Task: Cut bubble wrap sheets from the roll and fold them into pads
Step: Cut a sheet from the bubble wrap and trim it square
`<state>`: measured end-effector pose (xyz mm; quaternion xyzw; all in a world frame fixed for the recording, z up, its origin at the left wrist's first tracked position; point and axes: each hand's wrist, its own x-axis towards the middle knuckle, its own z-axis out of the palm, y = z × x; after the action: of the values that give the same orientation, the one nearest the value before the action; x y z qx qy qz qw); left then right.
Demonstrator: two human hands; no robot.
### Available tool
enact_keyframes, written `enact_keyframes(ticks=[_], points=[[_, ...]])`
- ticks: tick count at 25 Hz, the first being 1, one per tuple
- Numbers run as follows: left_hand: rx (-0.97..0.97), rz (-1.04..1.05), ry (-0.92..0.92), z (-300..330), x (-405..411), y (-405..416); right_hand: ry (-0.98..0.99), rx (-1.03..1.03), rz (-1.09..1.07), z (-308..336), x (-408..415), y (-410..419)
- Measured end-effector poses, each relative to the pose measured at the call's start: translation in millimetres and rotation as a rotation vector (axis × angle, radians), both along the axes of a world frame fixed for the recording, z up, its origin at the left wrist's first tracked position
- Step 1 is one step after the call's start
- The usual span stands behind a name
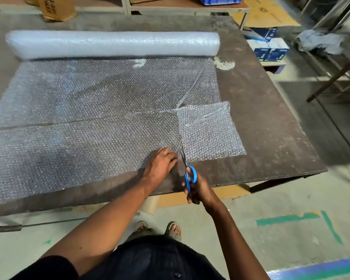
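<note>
clear unrolled bubble wrap sheet [79, 122] cut off by the left edge; brown printed cardboard box [56, 8] cropped at the top, lettering illegible.

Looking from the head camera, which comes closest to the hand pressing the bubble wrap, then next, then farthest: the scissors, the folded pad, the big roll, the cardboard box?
From the left hand:
1. Scissors, just to its right, at the sheet's near edge.
2. Folded pad, right and a little beyond.
3. Bubble wrap roll, across the table's far side.
4. Cardboard box, behind the roll, far left.
</note>
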<state>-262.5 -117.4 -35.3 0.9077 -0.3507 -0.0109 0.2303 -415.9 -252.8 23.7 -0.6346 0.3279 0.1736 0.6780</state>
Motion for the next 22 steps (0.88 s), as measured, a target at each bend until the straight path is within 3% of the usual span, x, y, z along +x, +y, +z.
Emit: enact_keyframes(ticks=[8,22], points=[[0.05,-0.035,-0.088,1.7,2.8,-2.9,0.013,0.033,-0.01,-10.3,-27.9,2.5],[-0.079,-0.026,0.008,0.3,-5.0,2.1,-0.008,0.036,-0.061,-8.0,-14.3,6.7]])
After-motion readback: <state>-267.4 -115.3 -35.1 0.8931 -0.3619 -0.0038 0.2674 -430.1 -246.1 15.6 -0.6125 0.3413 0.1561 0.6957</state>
